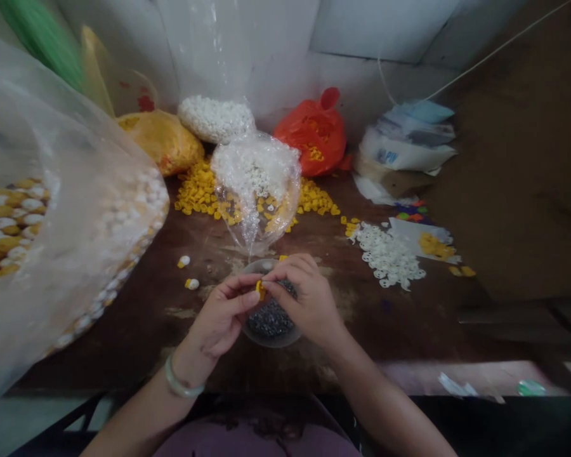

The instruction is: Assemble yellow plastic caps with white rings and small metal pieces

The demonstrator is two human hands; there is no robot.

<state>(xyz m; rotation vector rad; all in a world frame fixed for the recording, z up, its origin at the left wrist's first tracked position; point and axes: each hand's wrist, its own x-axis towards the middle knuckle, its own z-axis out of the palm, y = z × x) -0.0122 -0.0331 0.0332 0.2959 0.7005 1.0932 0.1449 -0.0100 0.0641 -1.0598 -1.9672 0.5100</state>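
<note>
My left hand (pixel 228 311) pinches a small yellow plastic piece (pixel 259 291) between thumb and fingers. From the other side my right hand (pixel 307 298) reaches in, its thumb and forefinger pressed together at the top of that piece; whatever they hold is too small to make out. Beneath both hands stands a round clear bowl (pixel 273 341) with many small dark shiny parts (pixel 269 319). To the left on the table lie two small yellow-and-white pieces, one (pixel 184 261) farther back and the other (pixel 192 284) nearer.
A large clear bag (pixel 99 209) of yellow-and-white pieces fills the left. Behind the bowl are yellow pieces (pixel 197 190), an open clear bag (pixel 257 171) of white parts, a yellow bag (pixel 171 143) and a red bag (pixel 309 133). White pieces (pixel 390 257) lie at right.
</note>
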